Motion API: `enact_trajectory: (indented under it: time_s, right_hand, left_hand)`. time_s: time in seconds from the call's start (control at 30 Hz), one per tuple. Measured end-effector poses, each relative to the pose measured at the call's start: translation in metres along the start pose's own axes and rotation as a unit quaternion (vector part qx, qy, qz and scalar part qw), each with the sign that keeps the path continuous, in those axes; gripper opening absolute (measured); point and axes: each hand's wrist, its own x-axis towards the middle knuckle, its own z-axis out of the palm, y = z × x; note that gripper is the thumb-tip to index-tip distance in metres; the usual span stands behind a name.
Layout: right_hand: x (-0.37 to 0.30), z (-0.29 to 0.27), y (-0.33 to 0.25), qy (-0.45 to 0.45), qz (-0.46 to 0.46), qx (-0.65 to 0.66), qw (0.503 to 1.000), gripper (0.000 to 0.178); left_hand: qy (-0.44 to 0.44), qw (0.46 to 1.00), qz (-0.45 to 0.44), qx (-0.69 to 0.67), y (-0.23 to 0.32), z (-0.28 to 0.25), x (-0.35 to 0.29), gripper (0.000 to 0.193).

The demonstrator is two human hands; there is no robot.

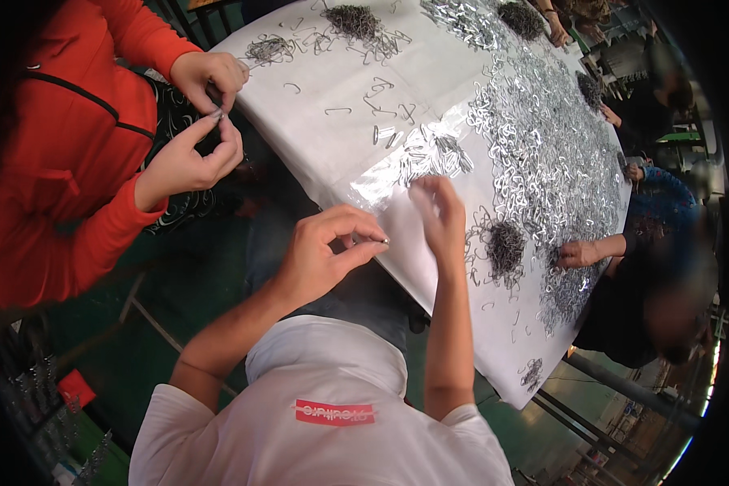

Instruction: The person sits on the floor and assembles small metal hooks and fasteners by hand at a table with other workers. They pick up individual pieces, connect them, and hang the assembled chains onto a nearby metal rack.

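Note:
My left hand (322,249) is held in front of the table's near edge, thumb and forefinger pinched together. A tiny metal piece (385,241) pokes out at the fingertips; most of it is hidden. My right hand (445,220) hangs over the white tabletop, fingers pointing down and smeared by motion, so what it holds, if anything, does not show. Just beyond its fingertips lies a small heap of shiny flat metal pieces (433,154) on the sheet. To the right of that hand sits a dark tangle of bent wire hooks (506,247).
A broad spread of shiny metal pieces (534,154) covers the table's right half. More wire hooks (354,23) lie at the far left. A co-worker in a red jacket (73,154) works with both hands at my left; another person's hand (579,253) reaches in from the right.

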Motion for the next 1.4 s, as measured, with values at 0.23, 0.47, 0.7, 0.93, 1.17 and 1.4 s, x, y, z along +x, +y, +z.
enact_trajectory:
  time_s: [0.23, 0.47, 0.7, 0.93, 1.17, 1.4]
  right_hand:
    - [0.158, 0.038, 0.039, -0.105, -0.055, -0.297, 0.948, 0.014]
    - [0.146, 0.04, 0.036, -0.137, -0.049, -0.369, 0.918, 0.012]
    - [0.018, -0.01, -0.007, 0.015, 0.089, 0.121, 0.989, 0.014]
    - [-0.076, -0.014, -0.073, 0.046, 0.176, 0.387, 0.904, 0.023]
    - [-0.092, 0.001, -0.08, 0.09, 0.146, 0.408, 0.897, 0.024]
    - [-0.093, 0.012, -0.082, 0.154, 0.107, 0.358, 0.915, 0.023]
  left_hand:
    - [0.013, 1.0, 0.006, -0.002, 0.004, 0.007, -0.011, 0.012]
    - [0.019, 1.0, -0.001, 0.001, 0.001, 0.011, -0.017, 0.012]
    - [0.016, 0.999, 0.001, 0.036, -0.005, 0.016, -0.016, 0.014]
    - [0.034, 0.998, 0.021, 0.041, -0.002, 0.021, -0.017, 0.016]
    - [0.029, 0.997, 0.047, 0.055, 0.005, 0.023, -0.02, 0.016]
    - [0.049, 0.987, 0.105, 0.107, 0.001, 0.028, -0.021, 0.025]
